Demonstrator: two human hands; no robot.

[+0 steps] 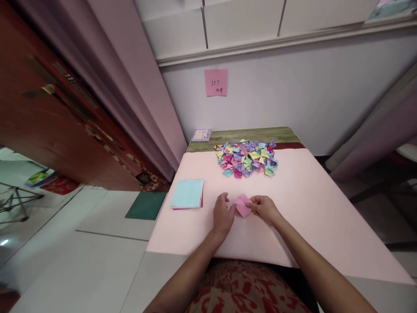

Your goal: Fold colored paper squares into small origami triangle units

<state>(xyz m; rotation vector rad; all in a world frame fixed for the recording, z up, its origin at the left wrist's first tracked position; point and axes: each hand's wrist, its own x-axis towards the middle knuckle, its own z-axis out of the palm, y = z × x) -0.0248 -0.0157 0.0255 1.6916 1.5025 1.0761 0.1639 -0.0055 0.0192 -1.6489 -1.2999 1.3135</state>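
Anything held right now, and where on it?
A folded pink paper square, pinched at its right corner by the right hand; the left hand is at its left corner, grip unclear.

On the smooth pale pink tablecloth [312, 195], a hand could slide freely rightward from the right hand [265, 208]. Ahead, the broad heap of multicoloured folded paper pieces [247, 160] bars the way to the plain white wall [260, 95] — a strip of cloth leaves room before it. Leftward, beyond a narrow gap beside the left hand [223, 215], sits a low obstacle — the square light-blue-topped paper stack [188, 193].
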